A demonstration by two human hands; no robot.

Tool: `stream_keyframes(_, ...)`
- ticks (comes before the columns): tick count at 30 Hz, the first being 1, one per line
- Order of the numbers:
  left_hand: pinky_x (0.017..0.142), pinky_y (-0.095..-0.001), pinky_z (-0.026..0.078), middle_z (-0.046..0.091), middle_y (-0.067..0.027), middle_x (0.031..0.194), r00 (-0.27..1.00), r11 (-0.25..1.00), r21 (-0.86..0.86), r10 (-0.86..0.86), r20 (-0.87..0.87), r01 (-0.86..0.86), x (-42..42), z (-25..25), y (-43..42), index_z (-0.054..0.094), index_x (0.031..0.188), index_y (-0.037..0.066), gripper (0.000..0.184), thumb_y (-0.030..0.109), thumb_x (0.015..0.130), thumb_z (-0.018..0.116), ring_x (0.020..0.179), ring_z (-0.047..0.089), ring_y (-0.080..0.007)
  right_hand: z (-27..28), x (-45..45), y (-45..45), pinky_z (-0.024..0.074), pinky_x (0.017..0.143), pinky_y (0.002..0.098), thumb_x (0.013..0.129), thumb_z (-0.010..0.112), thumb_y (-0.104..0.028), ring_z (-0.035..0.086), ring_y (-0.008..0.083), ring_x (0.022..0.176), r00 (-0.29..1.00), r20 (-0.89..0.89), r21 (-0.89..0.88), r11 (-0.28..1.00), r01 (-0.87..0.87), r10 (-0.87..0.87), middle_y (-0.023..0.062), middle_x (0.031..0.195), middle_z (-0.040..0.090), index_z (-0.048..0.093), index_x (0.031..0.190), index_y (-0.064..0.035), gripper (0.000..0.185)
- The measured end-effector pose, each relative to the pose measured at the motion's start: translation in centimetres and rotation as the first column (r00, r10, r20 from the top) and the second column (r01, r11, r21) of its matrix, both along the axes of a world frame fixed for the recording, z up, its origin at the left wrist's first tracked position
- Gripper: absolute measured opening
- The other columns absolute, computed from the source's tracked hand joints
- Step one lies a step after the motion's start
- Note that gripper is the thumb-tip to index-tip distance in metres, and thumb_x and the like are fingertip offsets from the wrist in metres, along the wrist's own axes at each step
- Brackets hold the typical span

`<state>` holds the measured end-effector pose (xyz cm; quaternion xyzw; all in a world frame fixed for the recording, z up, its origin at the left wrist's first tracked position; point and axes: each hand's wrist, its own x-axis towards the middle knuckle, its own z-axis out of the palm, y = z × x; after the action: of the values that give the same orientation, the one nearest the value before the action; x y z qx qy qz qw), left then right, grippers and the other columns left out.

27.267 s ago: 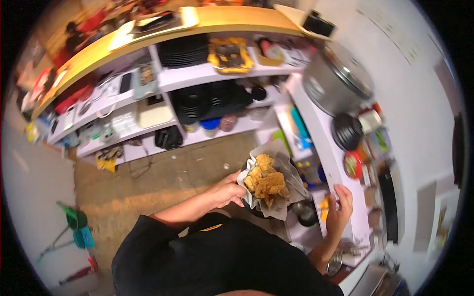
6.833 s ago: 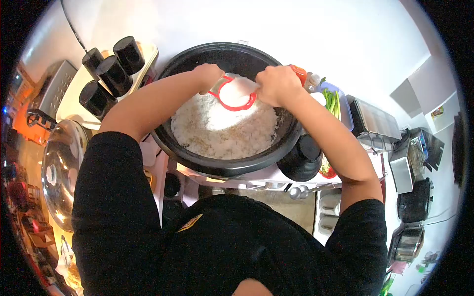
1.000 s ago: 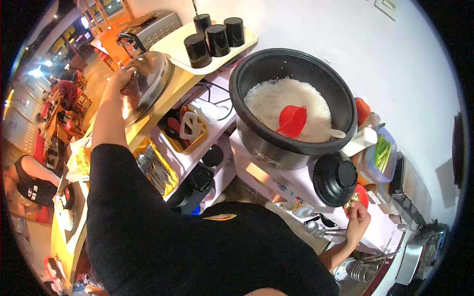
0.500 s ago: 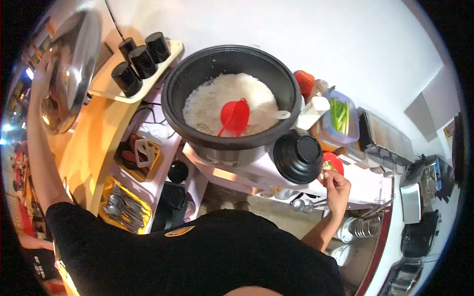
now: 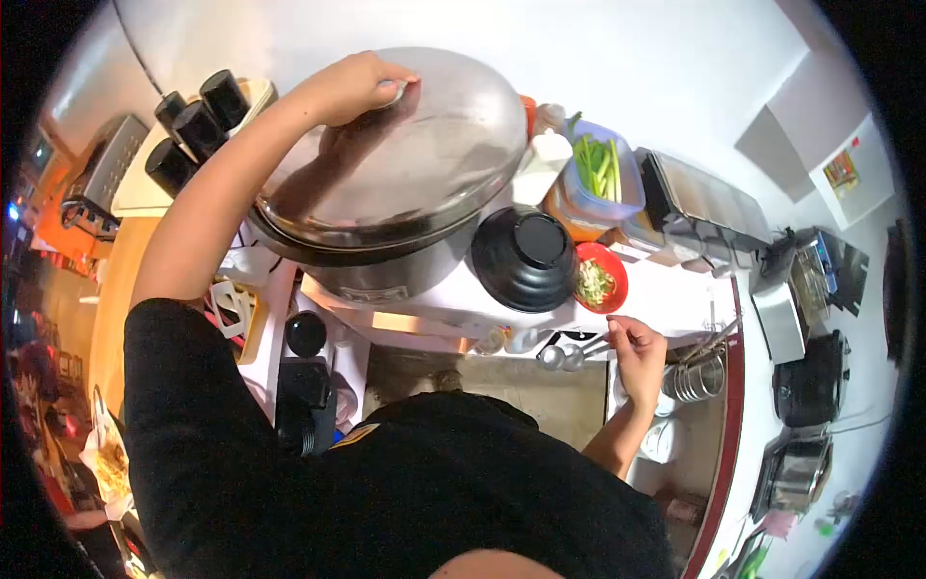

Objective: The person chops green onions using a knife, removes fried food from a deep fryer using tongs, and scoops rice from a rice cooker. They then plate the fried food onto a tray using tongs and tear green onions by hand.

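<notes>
My left hand [image 5: 362,89] is closed on the top of a large round metal lid [image 5: 434,145]. The lid covers most of the big rice cooker [image 5: 386,275], and the cooker's black rim shows below its near edge. The rice inside is hidden. My right hand [image 5: 639,362] is held low on the right with thumb and fingers pinched together; whether anything small is between them I cannot make out. Just above it stands a red bowl [image 5: 614,265] of chopped pale green pieces. An upside-down stack of black bowls [image 5: 524,259] sits between the cooker and the red bowl.
Behind the bowls are a white bottle [image 5: 545,164] and a clear tub of green stalks [image 5: 598,169]. Metal ladles [image 5: 564,357] hang at the shelf's front edge. Black cups [image 5: 198,130] stand on a cream tray at the left. A black lidded container row [image 5: 709,203] lies right.
My left hand has brought the lid from the far left onto the cooker, covering the rice and red scoop. My right hand has drawn back from the red bowl. The view has shifted.
</notes>
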<state>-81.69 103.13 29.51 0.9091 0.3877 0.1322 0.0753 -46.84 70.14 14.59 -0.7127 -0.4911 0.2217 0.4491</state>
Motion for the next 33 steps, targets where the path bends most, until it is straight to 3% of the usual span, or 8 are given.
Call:
stream_keyframes(4, 0.084, -0.0415, 0.046, 0.064, -0.0209, 0.100, 0.995, 0.962, 0.253, -0.094, -0.036, 0.100, -1.4, -3.2, 2.7, 0.063, 0.115, 0.012, 0.034, 0.017, 0.084, 0.052, 0.091, 0.059, -0.0378, -1.0, 1.6, -3.2, 0.0463, 0.059, 0.0238, 0.086, 0.064, -0.012, 0.057, 0.0085, 0.062, 0.993, 0.031, -0.042, 0.993, 0.114, -0.113, 0.0049, 0.068, 0.065, 0.068, 0.090, 0.0041, 0.017)
stream_keyframes(7, 0.086, -0.0420, 0.045, 0.062, -0.0216, 0.104, 0.998, 0.993, 0.117, 0.006, -0.064, 0.001, -1.9, -2.7, 1.7, 0.062, 0.116, 0.014, 0.034, 0.017, 0.084, 0.052, 0.095, 0.058, -0.0381, -1.3, 1.8, -4.3, 0.0419, 0.057, 0.0219, 0.088, 0.064, -0.015, 0.052, 0.0062, 0.061, 0.989, 0.002, -0.041, 0.988, 0.148, -0.148, 0.0019, 0.066, 0.062, 0.068, 0.091, 0.0029, 0.019)
stream_keyframes(17, 0.086, -0.0435, 0.045, 0.054, -0.0224, 0.106, 0.987, 0.983, 0.165, 0.104, -0.122, -0.084, -2.5, -3.7, 2.7, 0.059, 0.121, 0.025, 0.035, 0.035, 0.091, 0.045, 0.099, 0.056, -0.0377, -2.0, 0.5, -3.0, 0.0441, 0.059, 0.0222, 0.088, 0.064, -0.012, 0.055, 0.0076, 0.062, 0.994, -0.002, -0.072, 0.991, 0.110, -0.110, 0.0029, 0.069, 0.063, 0.067, 0.092, 0.0042, 0.017)
stream_keyframes(22, 0.098, -0.0475, 0.039, 0.047, -0.0173, 0.131, 0.888, 0.986, 0.152, 0.130, -0.441, -0.069, -0.8, -0.4, 1.6, 0.056, 0.125, 0.032, 0.048, 0.057, 0.091, 0.033, 0.118, 0.048, -0.0355, -1.6, 0.2, -2.2, 0.0503, 0.061, 0.0264, 0.086, 0.063, -0.011, 0.063, 0.0118, 0.068, 0.994, 0.105, -0.088, 0.996, 0.022, -0.013, 0.0101, 0.077, 0.067, 0.067, 0.092, 0.0063, 0.019)
stream_keyframes(23, 0.094, -0.0480, 0.042, 0.036, -0.0287, 0.134, 0.878, 0.978, 0.208, 0.088, -0.470, 0.013, -1.0, -1.1, 2.8, 0.056, 0.125, 0.031, 0.052, 0.059, 0.091, 0.030, 0.111, 0.051, -0.0421, -1.5, 0.1, -2.1, 0.0500, 0.061, 0.0263, 0.086, 0.063, -0.012, 0.063, 0.0126, 0.069, 0.999, 0.047, -0.096, 0.995, 0.013, -0.008, 0.0103, 0.077, 0.067, 0.067, 0.092, 0.0065, 0.019)
stream_keyframes(26, 0.089, -0.0430, 0.044, 0.059, -0.0182, 0.117, 0.888, 1.000, 0.008, 0.027, -0.459, -0.026, -0.3, 0.1, 2.2, 0.061, 0.119, 0.022, 0.038, 0.038, 0.086, 0.049, 0.103, 0.058, -0.0348, -2.4, 0.6, -1.1, 0.0486, 0.062, 0.0253, 0.087, 0.062, -0.012, 0.060, 0.0113, 0.067, 0.999, -0.040, -0.075, 0.996, -0.039, 0.036, 0.0074, 0.075, 0.065, 0.067, 0.092, 0.0056, 0.019)
stream_keyframes(31, 0.069, -0.0414, 0.051, 0.066, -0.0132, 0.100, 0.908, 0.992, 0.080, -0.052, -0.415, 0.094, -0.5, -0.8, 4.6, 0.061, 0.119, 0.020, 0.038, 0.028, 0.082, 0.057, 0.079, 0.064, -0.0308, -1.4, -0.2, 1.0, 0.0453, 0.060, 0.0240, 0.088, 0.061, -0.011, 0.056, 0.0091, 0.065, 0.997, -0.031, -0.077, 0.994, -0.072, 0.070, 0.0040, 0.071, 0.063, 0.067, 0.093, 0.0045, 0.017)
stream_keyframes(33, 0.054, -0.0349, 0.050, 0.063, -0.0086, 0.083, 0.929, 0.918, -0.369, -0.003, -0.371, -0.144, -0.3, 1.1, 4.0, 0.060, 0.122, 0.023, 0.040, 0.029, 0.082, 0.062, 0.065, 0.059, -0.0225, -1.8, -0.4, 1.8, 0.0434, 0.057, 0.0232, 0.089, 0.060, -0.011, 0.052, 0.0070, 0.062, 0.995, 0.003, -0.029, 0.995, -0.097, 0.097, 0.0035, 0.067, 0.062, 0.067, 0.092, 0.0038, 0.017)
